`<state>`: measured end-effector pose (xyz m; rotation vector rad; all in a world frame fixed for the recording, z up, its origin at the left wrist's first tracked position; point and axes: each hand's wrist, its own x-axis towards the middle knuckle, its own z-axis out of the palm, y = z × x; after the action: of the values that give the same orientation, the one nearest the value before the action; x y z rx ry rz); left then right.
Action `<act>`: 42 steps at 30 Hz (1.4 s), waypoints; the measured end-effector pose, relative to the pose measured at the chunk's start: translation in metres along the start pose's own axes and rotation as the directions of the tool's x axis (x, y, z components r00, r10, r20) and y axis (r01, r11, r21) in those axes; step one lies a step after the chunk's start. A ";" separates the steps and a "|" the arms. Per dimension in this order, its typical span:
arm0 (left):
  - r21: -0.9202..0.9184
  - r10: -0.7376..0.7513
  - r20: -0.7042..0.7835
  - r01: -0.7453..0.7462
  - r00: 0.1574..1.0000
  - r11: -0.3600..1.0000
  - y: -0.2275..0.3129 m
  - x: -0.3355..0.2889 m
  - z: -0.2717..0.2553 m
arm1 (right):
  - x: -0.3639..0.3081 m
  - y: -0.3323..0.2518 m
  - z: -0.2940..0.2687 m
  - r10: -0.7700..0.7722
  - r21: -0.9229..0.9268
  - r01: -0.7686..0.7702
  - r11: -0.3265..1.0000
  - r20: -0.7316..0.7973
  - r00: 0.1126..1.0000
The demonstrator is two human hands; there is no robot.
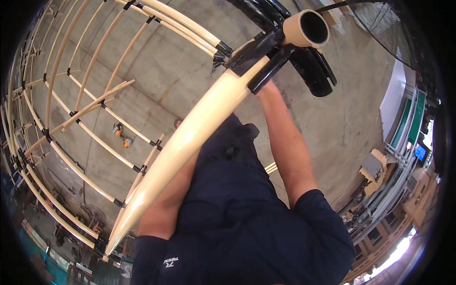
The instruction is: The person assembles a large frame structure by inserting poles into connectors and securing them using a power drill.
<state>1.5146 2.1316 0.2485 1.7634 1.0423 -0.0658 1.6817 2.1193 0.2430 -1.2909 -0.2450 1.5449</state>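
A thick cream-coloured pipe (190, 128) runs diagonally close in front of me, from lower left to upper right. Its upper end sits in a black pipe joint (259, 54), beside the open end of a short cream pipe (304, 28). My right forearm reaches up to this joint; of my right hand (269, 90) only the part by the wrist shows, below the joint, and the fingers are hidden. The long pipe covers most of my left hand (178, 122); a small bit of it peeks out past the pipe's left edge. What it grips cannot be seen.
A frame of cream pipes (95, 130) with black joints fills the left side. An orange and black cordless drill (122, 135) lies on the concrete floor (337, 133). At right stand metal rails (387, 190) and a cardboard piece (374, 171); a mesh fan guard (387, 31) is upper right.
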 end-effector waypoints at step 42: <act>0.335 0.169 -0.361 -0.042 0.917 0.941 -0.010 0.010 -0.019 | 0.041 0.108 0.002 -0.215 -0.113 0.199 0.974 -0.156 0.964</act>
<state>1.5067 2.1534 0.2446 2.1872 1.2670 0.2008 1.6241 2.1074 0.1438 -1.4156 -0.3397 1.2535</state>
